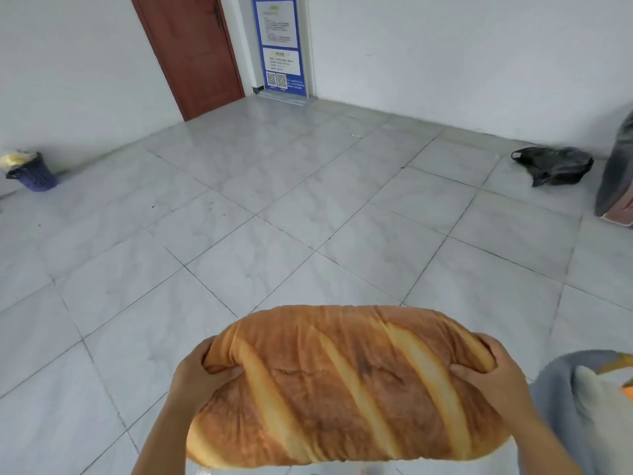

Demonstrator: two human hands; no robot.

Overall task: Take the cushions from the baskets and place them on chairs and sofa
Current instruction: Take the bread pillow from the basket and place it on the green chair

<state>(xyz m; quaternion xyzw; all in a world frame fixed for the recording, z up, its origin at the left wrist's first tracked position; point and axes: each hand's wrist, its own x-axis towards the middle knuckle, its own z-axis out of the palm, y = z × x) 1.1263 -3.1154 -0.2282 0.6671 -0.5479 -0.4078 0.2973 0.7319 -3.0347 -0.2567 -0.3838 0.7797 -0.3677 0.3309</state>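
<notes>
Bread-print cushion point(342, 385) held up over the tiled floor point(274, 207), near centre — left hand point(198, 375) clamped on its left end, right hand point(489, 371) clamped on its right end, thumbs on top; grey fabric heap point(561, 389) near right, blue bin point(34, 174) far left.

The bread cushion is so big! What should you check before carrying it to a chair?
1. Left hand grips the bread cushion: ok.
2. Right hand grips its other end: ok.
3. Cushion off the floor: ok.
4. Floor straight ahead free of clutter: ok.
5. Black bag out of the way, far right: ok.
6. Chair or sofa in sight: not ok, none in view.
</notes>
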